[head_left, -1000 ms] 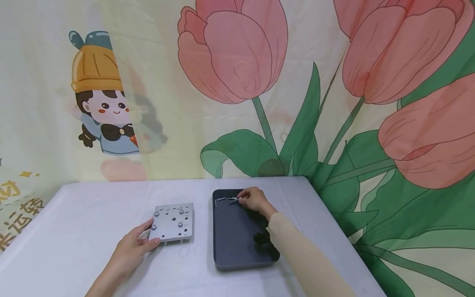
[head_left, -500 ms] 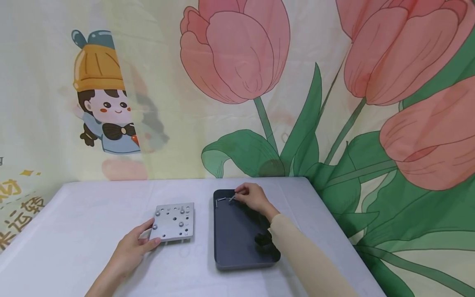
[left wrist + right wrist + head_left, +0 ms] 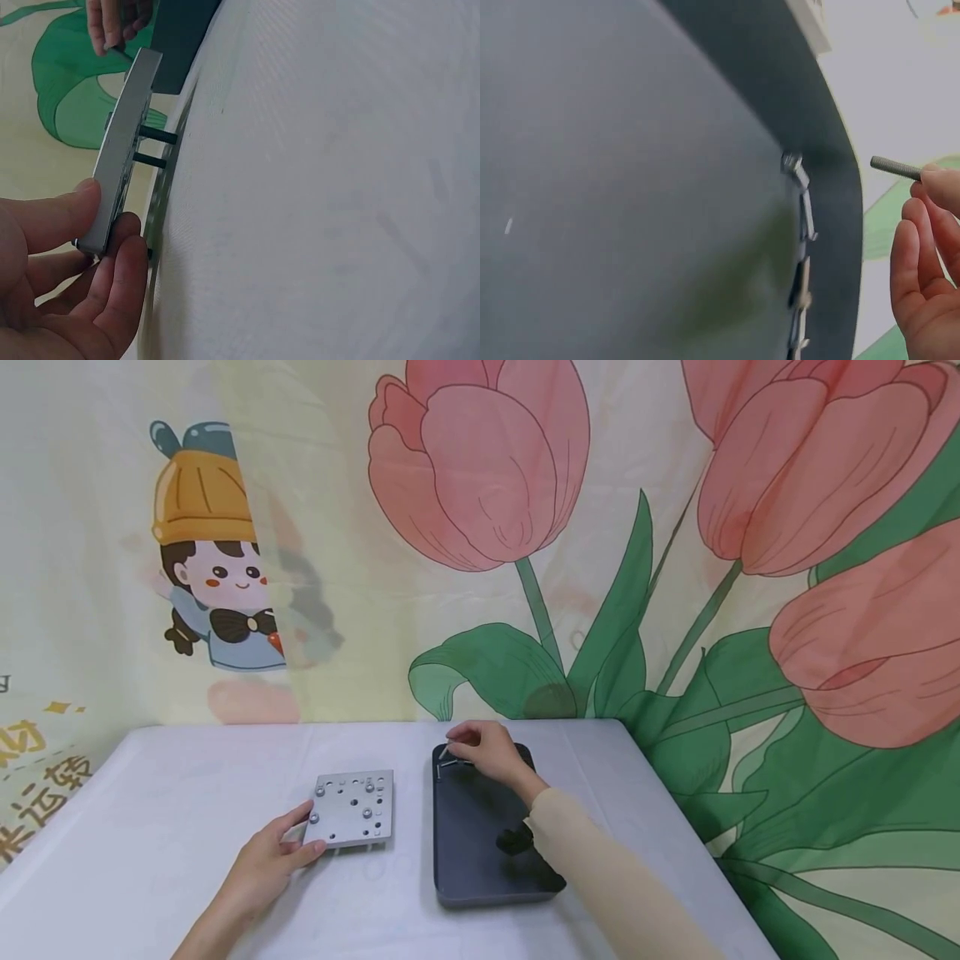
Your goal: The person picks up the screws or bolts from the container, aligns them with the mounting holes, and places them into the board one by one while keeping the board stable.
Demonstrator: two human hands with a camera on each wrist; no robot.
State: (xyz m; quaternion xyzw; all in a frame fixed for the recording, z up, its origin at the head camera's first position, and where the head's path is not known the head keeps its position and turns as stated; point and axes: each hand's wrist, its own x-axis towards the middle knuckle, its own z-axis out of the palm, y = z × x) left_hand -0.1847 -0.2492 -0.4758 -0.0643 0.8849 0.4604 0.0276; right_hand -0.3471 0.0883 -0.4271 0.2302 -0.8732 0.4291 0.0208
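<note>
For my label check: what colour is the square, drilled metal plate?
The square, drilled metal plate is silver-grey; it shows best in the head view.

silvery holed plate [image 3: 344, 812]; bolts [image 3: 159, 135] projecting beneath; grey threaded screw [image 3: 896, 167]; pinched, slanted

A creased, white-covered tabletop [image 3: 165, 810] carries a dark, round-cornered tray [image 3: 468, 843] — set lengthwise, right of the middle — while whether the silver drilled plate [image 3: 345, 827] beside it touches the surface is unclear.

The right hand [image 3: 930, 304], cut by the right wrist view's edge, hides one end of its screw [image 3: 895, 167]; the dark object [image 3: 513, 841] beside the sleeve [image 3: 596, 860] seems too indistinct to name
</note>
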